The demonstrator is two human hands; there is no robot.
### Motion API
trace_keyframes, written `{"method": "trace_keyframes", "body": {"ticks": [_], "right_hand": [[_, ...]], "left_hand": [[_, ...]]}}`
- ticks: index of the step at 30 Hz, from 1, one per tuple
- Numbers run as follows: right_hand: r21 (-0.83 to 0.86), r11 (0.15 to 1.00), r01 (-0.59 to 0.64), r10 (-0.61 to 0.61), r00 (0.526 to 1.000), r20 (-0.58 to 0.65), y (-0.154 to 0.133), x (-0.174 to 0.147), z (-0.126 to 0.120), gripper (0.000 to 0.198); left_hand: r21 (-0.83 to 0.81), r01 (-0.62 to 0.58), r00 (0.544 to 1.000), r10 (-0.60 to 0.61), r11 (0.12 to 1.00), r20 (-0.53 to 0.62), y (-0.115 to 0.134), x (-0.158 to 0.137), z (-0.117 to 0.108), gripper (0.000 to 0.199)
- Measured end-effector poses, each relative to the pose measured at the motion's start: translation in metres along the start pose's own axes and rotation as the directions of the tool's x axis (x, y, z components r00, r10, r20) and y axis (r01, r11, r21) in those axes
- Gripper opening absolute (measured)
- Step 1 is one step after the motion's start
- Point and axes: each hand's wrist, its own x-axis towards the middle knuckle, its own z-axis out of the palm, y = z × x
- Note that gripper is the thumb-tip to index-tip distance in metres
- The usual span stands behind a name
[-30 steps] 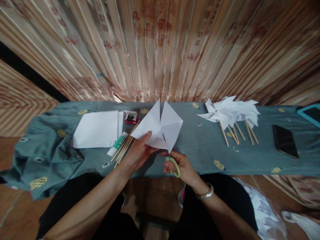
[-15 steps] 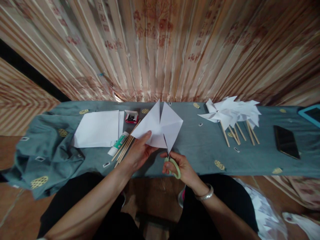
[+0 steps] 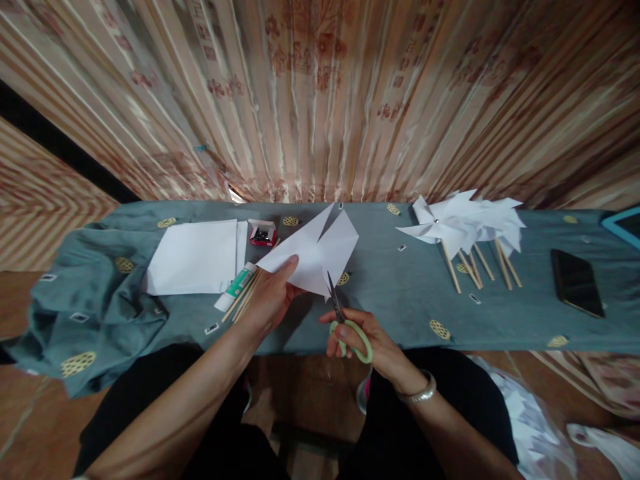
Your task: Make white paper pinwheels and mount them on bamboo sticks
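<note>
A white sheet of paper [image 3: 311, 250], slit inward from its upper corner, is tilted above the table. My left hand [image 3: 275, 293] grips its near left part, thumb on top and the other fingers mostly hidden beneath. My right hand [image 3: 365, 340] is closed round the pale green handles of a pair of scissors [image 3: 337, 308]. The dark blades point up and away from me, their tips at the paper's lower right edge. Left of my left hand lie a glue stick [image 3: 237, 287] and several thin wooden sticks [image 3: 243, 301], partly covered by hand and paper.
A stack of white paper [image 3: 197, 257] lies at the left, beside a small red box [image 3: 263, 233] of dark bits. Several paper pinwheels [image 3: 465, 223] on sticks rest at the right, near a dark phone [image 3: 577, 283]. A plastic bag [image 3: 533, 420] with white scraps is below the table's right side.
The paper has turned clockwise and shifted slightly left. My right hand and the scissors have drawn back a little to the right and down, so more of the blades shows.
</note>
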Motion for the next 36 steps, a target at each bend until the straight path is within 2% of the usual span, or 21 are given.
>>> {"method": "trace_keyframes", "body": {"ticks": [10,17,23,36], "right_hand": [[-0.02,1.0,0.015,-0.016,0.999,-0.033,0.0,0.006,0.0,0.054],[-0.011,0.999,0.031,-0.032,0.998,-0.059,0.008,0.013,-0.001,0.054],[0.026,0.999,0.048,-0.045,0.995,-0.09,0.009,0.015,-0.001,0.048],[0.097,0.994,0.049,-0.037,0.991,-0.125,0.014,0.019,0.002,0.041]], "left_hand": [[0.026,0.117,0.993,-0.118,0.993,0.023,-0.003,-0.008,0.004,0.023],[-0.069,0.183,0.983,-0.183,0.981,0.005,-0.004,-0.009,0.004,0.028],[-0.07,0.244,0.97,-0.243,0.967,0.028,-0.009,-0.013,0.003,0.011],[-0.116,0.265,0.961,-0.272,0.957,-0.048,-0.01,-0.009,0.0,0.01]]}}
